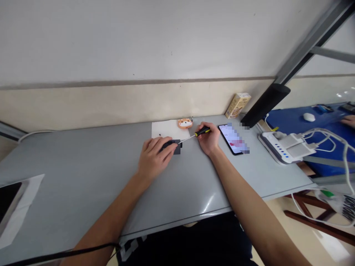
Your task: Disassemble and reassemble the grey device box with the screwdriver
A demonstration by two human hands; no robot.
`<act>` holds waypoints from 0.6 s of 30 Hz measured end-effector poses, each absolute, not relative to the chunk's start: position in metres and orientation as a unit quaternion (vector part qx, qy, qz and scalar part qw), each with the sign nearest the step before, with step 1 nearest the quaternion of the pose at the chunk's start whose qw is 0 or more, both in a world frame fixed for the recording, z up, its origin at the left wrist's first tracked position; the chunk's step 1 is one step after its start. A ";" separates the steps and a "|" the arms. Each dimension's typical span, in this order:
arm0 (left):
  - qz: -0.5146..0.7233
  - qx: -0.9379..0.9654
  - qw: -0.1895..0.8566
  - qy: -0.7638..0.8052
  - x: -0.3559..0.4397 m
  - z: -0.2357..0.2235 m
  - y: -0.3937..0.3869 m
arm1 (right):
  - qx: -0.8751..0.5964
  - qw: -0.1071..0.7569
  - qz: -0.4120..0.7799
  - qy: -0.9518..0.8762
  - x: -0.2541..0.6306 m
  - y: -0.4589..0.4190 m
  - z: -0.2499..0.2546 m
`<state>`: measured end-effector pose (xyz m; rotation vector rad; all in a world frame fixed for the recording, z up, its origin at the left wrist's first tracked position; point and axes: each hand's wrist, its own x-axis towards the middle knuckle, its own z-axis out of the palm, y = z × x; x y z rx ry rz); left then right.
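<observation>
My left hand [155, 157] is closed over a small black slotted box [175, 149] on the grey table, covering its left part. In my right hand [208, 139] is a screwdriver [203, 131] with a black and yellow handle, its thin shaft pointing left. The shaft's tip reaches the box near my left fingertips; whether it sits in a screw or slot is too small to tell. Behind the box lies a white sheet of paper [163, 128] with a tiny dark piece [160, 135] on it. An orange-and-white animal-face case [185, 123] sits at the paper's right edge.
Right of my right hand lies a lit phone [233, 139]. Farther right are a carton [237, 105], a black padded post [265, 105] and a white power strip [281, 147] with chargers and cables. A dark device [9, 201] lies at far left. Another person's hand [348, 120] shows at far right.
</observation>
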<state>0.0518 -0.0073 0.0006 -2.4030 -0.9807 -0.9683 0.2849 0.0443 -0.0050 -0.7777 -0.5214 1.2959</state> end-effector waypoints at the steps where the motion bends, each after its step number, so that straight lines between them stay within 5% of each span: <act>1: -0.340 -0.853 0.188 -0.347 0.052 0.001 -0.007 | -0.350 0.696 0.581 -0.237 0.285 0.044 -0.005; 18: -0.335 -0.855 0.199 -0.342 0.051 -0.001 -0.007 | -0.333 0.700 0.593 -0.217 0.284 0.043 -0.003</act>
